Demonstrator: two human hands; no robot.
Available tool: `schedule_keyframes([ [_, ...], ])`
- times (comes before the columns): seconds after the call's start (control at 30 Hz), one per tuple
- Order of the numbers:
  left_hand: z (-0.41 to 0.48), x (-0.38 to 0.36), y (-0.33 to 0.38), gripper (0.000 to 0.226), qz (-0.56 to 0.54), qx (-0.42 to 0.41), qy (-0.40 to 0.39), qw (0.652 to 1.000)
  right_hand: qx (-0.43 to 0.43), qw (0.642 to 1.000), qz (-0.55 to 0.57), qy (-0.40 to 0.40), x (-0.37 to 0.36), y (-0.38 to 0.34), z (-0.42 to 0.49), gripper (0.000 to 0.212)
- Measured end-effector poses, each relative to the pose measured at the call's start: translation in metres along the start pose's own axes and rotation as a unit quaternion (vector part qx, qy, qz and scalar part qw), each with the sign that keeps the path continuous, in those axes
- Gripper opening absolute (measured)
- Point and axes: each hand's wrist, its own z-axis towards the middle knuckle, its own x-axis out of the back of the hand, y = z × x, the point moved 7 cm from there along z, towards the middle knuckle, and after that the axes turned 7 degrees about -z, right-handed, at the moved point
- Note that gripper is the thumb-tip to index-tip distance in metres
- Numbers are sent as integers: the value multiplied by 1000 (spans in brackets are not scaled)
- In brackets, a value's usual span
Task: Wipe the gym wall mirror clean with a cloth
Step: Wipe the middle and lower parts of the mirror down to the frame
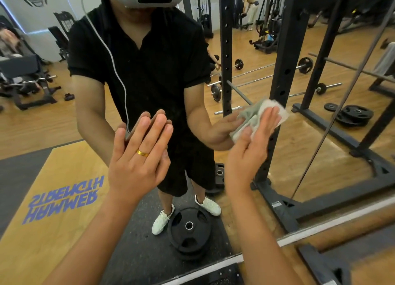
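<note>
Flat against the mirror [64, 118], the left hand [136, 156] rests with straight fingers, a gold ring [142, 153] on one. The right hand [252, 143], fingers also straight, presses a pale cloth [283, 117] onto the glass just beside it. A black weight plate [189, 229] shows in the reflection below.

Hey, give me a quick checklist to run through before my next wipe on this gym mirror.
1. Cloth flat against mirror: ok.
2. Right hand pressing cloth with straight fingers: ok.
3. Left hand off the mirror: not ok, bare fingers touch it and may leave prints.
4. Cloth face clean: cannot tell.
5. Streaks left on mirror: cannot tell.
</note>
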Motion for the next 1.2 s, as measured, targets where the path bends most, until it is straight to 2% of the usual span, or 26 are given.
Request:
schedule_keyframes([
  [0.13,-2,0,-1,63,-2,2,-8,1000,48,994,-55,-77,-25,12,-84,54],
  [0.27,-1,0,-1,62,-12,3,-6,1000,108,987,-64,-100,-16,8,-56,59],
  [0.4,1,-1,-2,61,-16,-2,-10,1000,52,997,-46,-45,2,-8,11,61],
  [0.47,0,-1,-2,62,-19,1,-13,1000,33,998,-45,-30,-2,-8,7,57],
  [0.63,3,0,-2,61,-33,2,-20,999,42,991,-61,-110,-24,23,-94,56],
  [0.73,8,3,-1,61,-51,3,-33,998,73,986,-75,-132,-26,26,-96,60],
  [0.87,-4,27,-10,62,-115,-20,-67,991,52,995,-36,-74,-8,-3,-32,56],
  [1.03,-56,65,-67,70,-51,16,-37,998,6,1000,-19,0,-13,-25,-5,52],
  [1.1,-67,62,-85,71,-49,20,-47,997,18,999,-39,-11,-25,-25,-38,52],
  [1.2,-72,54,-89,69,-35,0,-34,999,45,995,-46,-75,-39,-19,-89,55],
])
